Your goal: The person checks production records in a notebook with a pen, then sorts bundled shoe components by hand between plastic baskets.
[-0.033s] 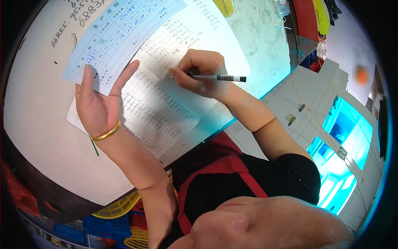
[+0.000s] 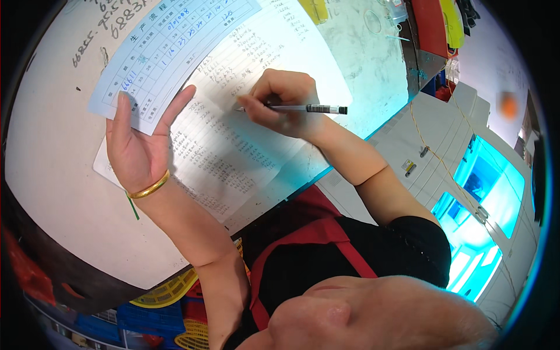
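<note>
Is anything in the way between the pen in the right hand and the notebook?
Nothing visible: the right hand holds the pen with its tip right at the notebook, and the blue sheet in the left hand is off to the left.

Bright light whitens the notebook (image 2: 297, 58); cyan glare floods panels (image 2: 496, 181) rightward.

Blue sheet (image 2: 153, 69) cut off by top edge; notebook (image 2: 256, 169) also cut off there, partly hidden under sheet; some fingers of left hand (image 2: 139, 153) hidden behind sheet; pen (image 2: 326, 109) partly covered by right hand (image 2: 286, 98); tip's contact with page too small to tell; orange patch (image 2: 509, 107) blurred.
</note>
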